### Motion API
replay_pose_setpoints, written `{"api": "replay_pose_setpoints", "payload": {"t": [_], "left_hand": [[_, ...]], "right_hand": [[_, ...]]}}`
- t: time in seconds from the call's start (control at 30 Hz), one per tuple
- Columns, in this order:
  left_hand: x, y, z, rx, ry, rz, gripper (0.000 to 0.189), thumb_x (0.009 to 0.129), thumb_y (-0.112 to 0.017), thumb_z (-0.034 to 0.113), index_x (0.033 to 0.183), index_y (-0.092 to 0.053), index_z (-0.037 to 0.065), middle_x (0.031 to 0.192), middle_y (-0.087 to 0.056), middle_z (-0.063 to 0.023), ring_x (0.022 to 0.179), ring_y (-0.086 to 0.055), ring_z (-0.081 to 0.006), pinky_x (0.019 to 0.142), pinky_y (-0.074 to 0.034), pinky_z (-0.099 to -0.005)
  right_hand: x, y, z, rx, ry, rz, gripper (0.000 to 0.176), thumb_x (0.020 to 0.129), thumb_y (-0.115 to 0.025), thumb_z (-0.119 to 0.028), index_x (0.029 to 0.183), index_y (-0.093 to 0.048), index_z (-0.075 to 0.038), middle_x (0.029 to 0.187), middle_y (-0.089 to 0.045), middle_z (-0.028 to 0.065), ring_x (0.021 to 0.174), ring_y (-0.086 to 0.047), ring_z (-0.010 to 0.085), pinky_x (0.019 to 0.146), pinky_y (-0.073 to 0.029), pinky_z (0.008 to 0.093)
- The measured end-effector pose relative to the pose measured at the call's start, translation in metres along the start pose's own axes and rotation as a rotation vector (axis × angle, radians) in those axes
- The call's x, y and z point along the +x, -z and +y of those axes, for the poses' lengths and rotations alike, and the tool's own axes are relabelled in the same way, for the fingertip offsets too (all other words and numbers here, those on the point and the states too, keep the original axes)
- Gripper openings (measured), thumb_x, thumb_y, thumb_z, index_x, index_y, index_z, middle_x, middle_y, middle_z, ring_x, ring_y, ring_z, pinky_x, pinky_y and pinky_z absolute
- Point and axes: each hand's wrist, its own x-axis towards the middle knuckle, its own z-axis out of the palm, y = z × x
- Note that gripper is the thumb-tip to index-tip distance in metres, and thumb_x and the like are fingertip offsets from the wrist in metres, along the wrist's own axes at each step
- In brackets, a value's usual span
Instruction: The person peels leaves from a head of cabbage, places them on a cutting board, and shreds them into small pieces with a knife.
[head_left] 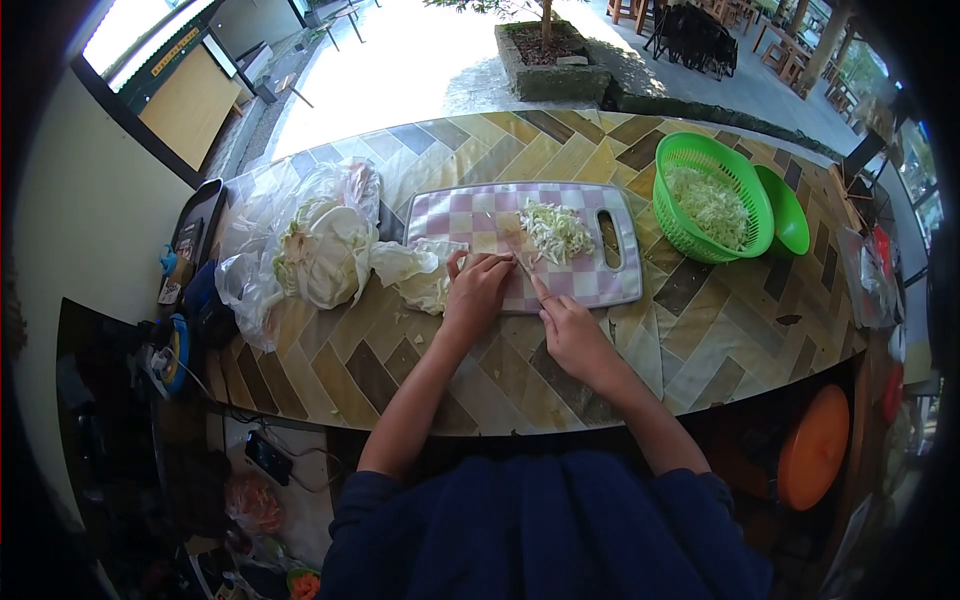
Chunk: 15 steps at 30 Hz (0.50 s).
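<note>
On the checkered cutting board, my left hand curls its fingers over cabbage leaves, mostly hidden under it. A pale cabbage leaf sticks out to the left of that hand, over the board's edge. My right hand grips a knife, its blade angled up and left, close beside my left fingertips. Shredded cabbage lies in a small heap just right of the blade, near the board's handle slot.
At the left, a larger cabbage piece rests by a clear plastic bag. A green basket of shredded cabbage stands at the right, against a green bowl. An orange stool is below the table's right edge.
</note>
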Motion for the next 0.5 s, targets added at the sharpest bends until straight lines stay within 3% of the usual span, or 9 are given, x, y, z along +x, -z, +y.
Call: {"api": "replay_pose_setpoints", "payload": {"t": [0.33,0.5], "left_hand": [[0.001,0.003,0.002,0.001,0.021,-0.004,0.013,0.086,-0.058,0.011,0.095,-0.068,0.010,0.104,-0.070,-0.0027,0.103,-0.063,-0.0186,0.104,-0.025,-0.0431],[0.002,0.004,0.004,-0.021,0.035,-0.014,0.013,0.085,-0.059,0.012,0.095,-0.068,0.010,0.104,-0.070,-0.0026,0.103,-0.064,-0.0193,0.104,-0.026,-0.0433]], "right_hand": [[0.000,0.009,-0.013,-0.111,-0.060,-0.090,0.055,0.093,-0.046,-0.007,0.147,-0.034,-0.008,0.102,-0.055,0.0259,0.085,-0.061,0.0440,0.077,-0.051,0.0491],[0.019,-0.010,0.000,-0.129,-0.030,-0.027,0.057,0.091,-0.046,-0.005,0.147,-0.034,-0.008,0.101,-0.055,0.0257,0.084,-0.061,0.0442,0.077,-0.051,0.0492]]}}
